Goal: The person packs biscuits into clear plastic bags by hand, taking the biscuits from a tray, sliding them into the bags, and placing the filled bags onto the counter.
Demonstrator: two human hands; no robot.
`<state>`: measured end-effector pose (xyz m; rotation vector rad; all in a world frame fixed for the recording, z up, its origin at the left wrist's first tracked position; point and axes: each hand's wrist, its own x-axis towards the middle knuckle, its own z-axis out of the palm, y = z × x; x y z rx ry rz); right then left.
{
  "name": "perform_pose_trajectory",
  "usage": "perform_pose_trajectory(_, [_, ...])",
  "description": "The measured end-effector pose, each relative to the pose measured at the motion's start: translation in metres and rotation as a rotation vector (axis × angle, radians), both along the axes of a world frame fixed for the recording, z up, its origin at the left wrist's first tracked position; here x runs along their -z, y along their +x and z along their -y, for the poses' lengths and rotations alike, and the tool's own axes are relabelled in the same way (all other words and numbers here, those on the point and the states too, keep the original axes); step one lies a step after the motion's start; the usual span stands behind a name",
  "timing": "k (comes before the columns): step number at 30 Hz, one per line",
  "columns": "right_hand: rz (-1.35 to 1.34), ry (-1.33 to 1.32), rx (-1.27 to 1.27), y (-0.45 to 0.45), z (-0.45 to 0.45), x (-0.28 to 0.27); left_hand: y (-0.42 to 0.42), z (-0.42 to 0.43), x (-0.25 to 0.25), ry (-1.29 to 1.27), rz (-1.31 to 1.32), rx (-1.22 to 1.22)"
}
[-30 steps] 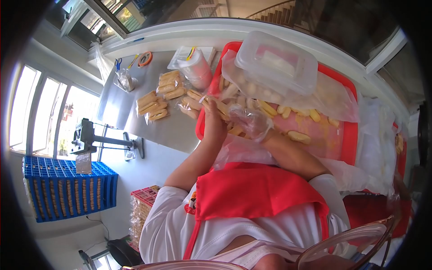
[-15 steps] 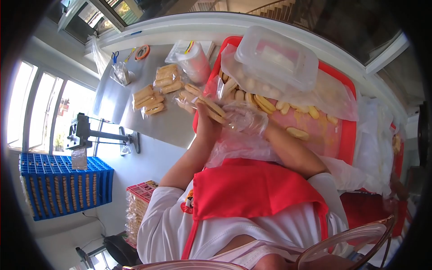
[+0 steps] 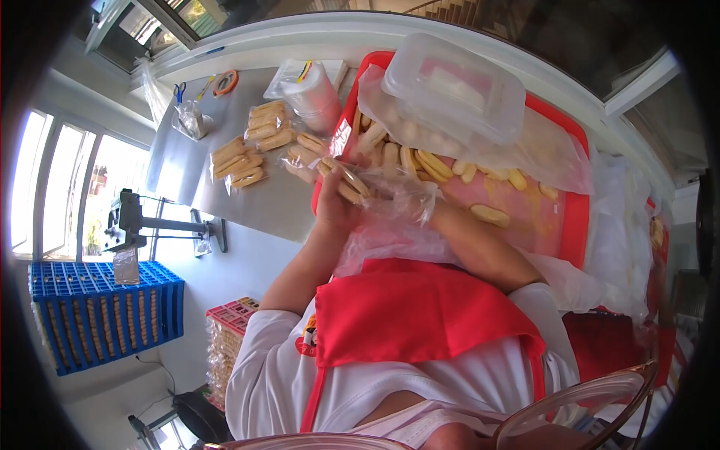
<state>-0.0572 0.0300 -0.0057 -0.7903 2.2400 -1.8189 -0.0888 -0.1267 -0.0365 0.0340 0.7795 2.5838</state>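
My left hand (image 3: 337, 201) is bare and closed around a few long ladyfinger biscuits (image 3: 346, 182), thumb up along their side. At their near end, my right hand (image 3: 401, 196) wears a loose clear plastic glove, with its fingers closed against the same biscuits. Folds of the glove partly hide those fingertips. Just beyond the left hand lies a clear bag of biscuits (image 3: 303, 152) on the metal table. Both hands are over the near left side of a red tray (image 3: 576, 225), where loose ladyfingers (image 3: 433, 165) lie on a pink surface.
A translucent plastic tub (image 3: 454, 90) rests on a plastic sheet (image 3: 551, 154) over the tray. Bagged biscuits (image 3: 238, 162), a roll of clear bags (image 3: 311, 97), orange tape (image 3: 226, 82) and blue-handled scissors (image 3: 179, 91) are on the metal table (image 3: 255, 206). Blue crates (image 3: 109, 315) stand at left.
The biscuits between my hands have tipped and drawn in closer to my palms. The gloved right hand has shifted slightly left. The whole view has moved a little.
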Motion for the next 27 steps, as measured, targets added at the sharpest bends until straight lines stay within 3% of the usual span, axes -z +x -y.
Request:
perform_pose_trajectory(2, [-0.363, 0.498, 0.028, -0.001, 0.003, -0.019, 0.002, 0.001, 0.000, 0.026, -0.056, 0.008])
perform_pose_trajectory(5, [-0.198, 0.206, 0.150, 0.005, 0.003, 0.004, 0.009, -0.006, -0.020, 0.074, -0.156, -0.002])
perform_pose_trajectory(8, [-0.208, 0.380, 0.184, 0.007, 0.004, -0.003, 0.007, -0.010, -0.005, 0.056, -0.111, -0.074])
perform_pose_trajectory(11, [-0.420, 0.325, 0.257, 0.003, 0.006, 0.019, 0.006, -0.008, -0.011, -0.164, -0.091, -0.097])
perform_pose_trajectory(14, [-0.684, 0.225, 0.243, 0.003, 0.003, -0.011, 0.004, 0.000, -0.010, -0.053, 0.025, -0.109])
perform_pose_trajectory(17, [-0.419, 0.095, 0.393, 0.007, -0.027, -0.036, -0.004, 0.011, -0.007, 0.209, 0.161, -0.066])
perform_pose_trajectory(20, [-0.059, -0.450, 0.624, -0.003, -0.038, -0.046, -0.002, 0.011, -0.016, 0.179, 0.151, -0.112])
perform_pose_trajectory(23, [-0.167, 0.405, 0.302, -0.016, -0.052, -0.013, 0.001, 0.012, -0.015, 0.163, 0.163, -0.117])
perform_pose_trajectory(24, [0.232, 0.512, 0.057, -0.022, -0.056, 0.006, 0.003, 0.013, -0.016, 0.147, 0.150, -0.110])
perform_pose_trajectory(27, [0.139, 0.902, -0.124, -0.015, -0.025, -0.018, 0.002, 0.016, -0.006, 0.116, 0.116, -0.088])
